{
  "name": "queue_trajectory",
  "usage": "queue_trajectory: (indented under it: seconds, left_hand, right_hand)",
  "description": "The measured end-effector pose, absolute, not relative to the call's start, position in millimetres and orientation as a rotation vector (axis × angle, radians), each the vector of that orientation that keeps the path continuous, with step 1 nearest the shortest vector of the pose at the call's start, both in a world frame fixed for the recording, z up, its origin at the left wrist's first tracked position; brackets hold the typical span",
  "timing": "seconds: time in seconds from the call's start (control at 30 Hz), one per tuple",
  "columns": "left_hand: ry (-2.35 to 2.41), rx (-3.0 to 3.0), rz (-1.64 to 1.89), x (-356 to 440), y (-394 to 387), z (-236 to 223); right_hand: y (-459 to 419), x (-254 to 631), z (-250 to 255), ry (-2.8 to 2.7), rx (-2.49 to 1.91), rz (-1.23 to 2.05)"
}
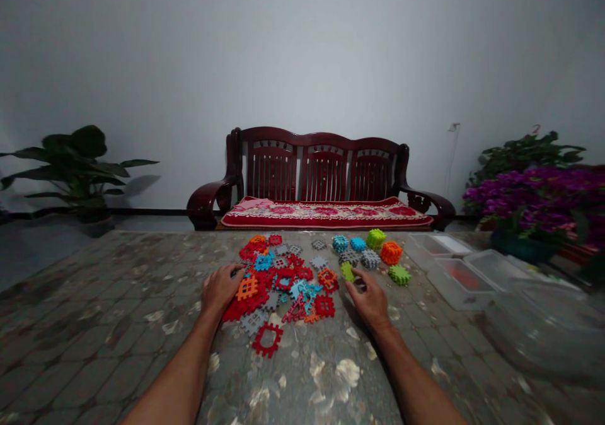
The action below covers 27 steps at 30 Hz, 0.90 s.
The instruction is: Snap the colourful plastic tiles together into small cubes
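A loose heap of flat interlocking plastic waffle tiles (269, 280) in red, orange, blue and grey lies on the stone-patterned table top (142, 324). My left hand (220, 289) rests on the heap's left side, its fingertips among the tiles beside an orange tile (247, 288). My right hand (367, 297) pinches a small green tile (348, 271) between finger and thumb. Just beyond it stand several assembled tile blocks, among them a lime green one (375, 239) and an orange one (391, 253). A red square tile frame (267, 340) lies nearest me.
Transparent plastic storage boxes (458, 283) stand along the table's right side, with a larger transparent lid or bag (543, 324) near them. Beyond the far edge are a dark wooden bench (321, 166) and potted plants (534, 198) on both sides.
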<state>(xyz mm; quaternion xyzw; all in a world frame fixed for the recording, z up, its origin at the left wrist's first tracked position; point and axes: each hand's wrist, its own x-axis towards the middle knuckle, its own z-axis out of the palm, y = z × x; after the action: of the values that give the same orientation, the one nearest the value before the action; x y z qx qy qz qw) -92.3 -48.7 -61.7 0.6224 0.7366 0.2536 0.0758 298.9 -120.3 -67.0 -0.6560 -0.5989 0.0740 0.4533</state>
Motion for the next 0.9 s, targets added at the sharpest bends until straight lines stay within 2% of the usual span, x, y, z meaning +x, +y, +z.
queue_trajectory:
  seconds: [0.17,0.27,0.47,0.9]
  left_hand:
    - [2.21,1.876,0.746,-93.9,-46.0,-64.5]
    - [2.226,1.864,0.727,-93.8,-45.1,-65.4]
    - [2.216,1.871,0.731,-93.3,-45.3,-66.1]
    - [2.203,1.862,0.745,-94.8,-45.4,-67.3]
  right_hand:
    - [-120.7,346.6,-51.1,-1.344,-1.867,-0.157]
    - [-122.8,377.1,-42.5,-1.211,-2.108,-0.246]
    - [-122.2,411.4,-37.4,-1.172,-2.365,-0.262]
    - [-110.6,420.0,-56.1,-1.282,-2.422,-0.148]
